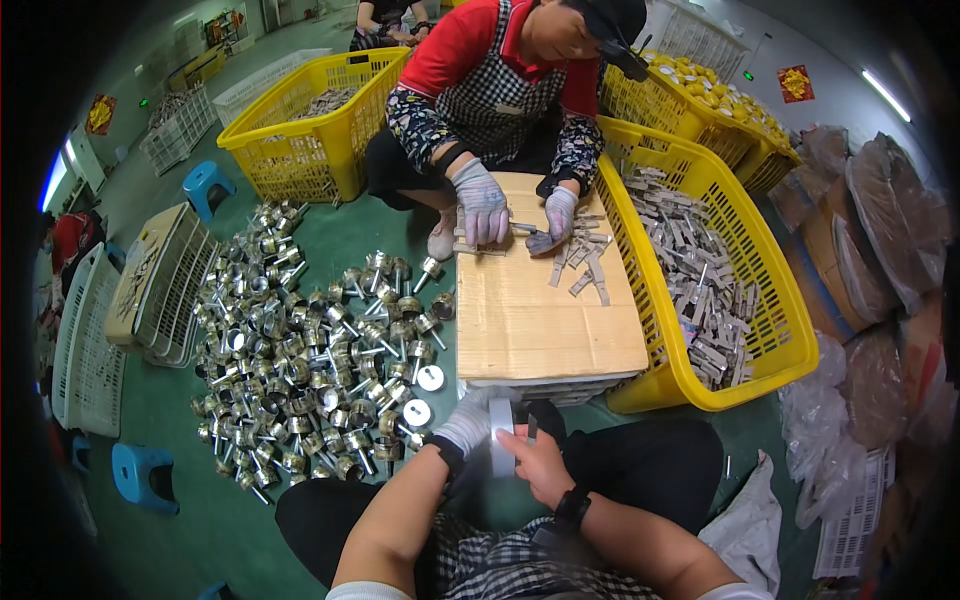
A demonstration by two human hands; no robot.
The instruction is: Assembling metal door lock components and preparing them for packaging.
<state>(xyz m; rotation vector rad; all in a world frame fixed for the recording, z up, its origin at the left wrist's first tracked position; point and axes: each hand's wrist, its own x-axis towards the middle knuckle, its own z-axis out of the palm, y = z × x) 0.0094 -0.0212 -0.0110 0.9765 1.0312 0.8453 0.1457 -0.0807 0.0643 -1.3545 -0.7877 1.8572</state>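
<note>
On the near side of the cardboard-topped stack, I see a pale, smooth roll upright between both hands — right hand clamped on its right side, gloved left hand at its left, closure hidden; I can't tell.

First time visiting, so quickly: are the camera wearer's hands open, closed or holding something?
Left hand: blurred beside a white roll; grip unclear.
Right hand: closed, holding the roll.
</note>
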